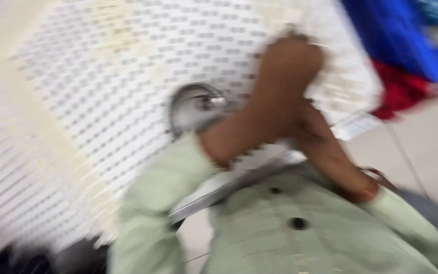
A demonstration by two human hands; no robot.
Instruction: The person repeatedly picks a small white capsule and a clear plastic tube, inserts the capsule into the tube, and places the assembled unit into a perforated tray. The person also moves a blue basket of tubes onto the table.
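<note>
The frame is heavily blurred by motion. A large white cloth [107, 86] with rows of small grey dashes fills the left and top of the view. My left hand [290, 66], on a pale green sleeve, is raised and closed in a fist against the cloth's right part. My right hand [307, 127] reaches in from the right and lies under my left wrist at the cloth's lower edge; its fingers are hidden. My forearms cross in front of my pale green buttoned shirt [300, 228].
A round shiny metal part [193, 104] shows just left of my left forearm. A flat white and grey edge [224, 185] runs below my arms. Blue cloth [396, 35] and red cloth [401, 89] lie at the top right, above a pale floor [432, 147].
</note>
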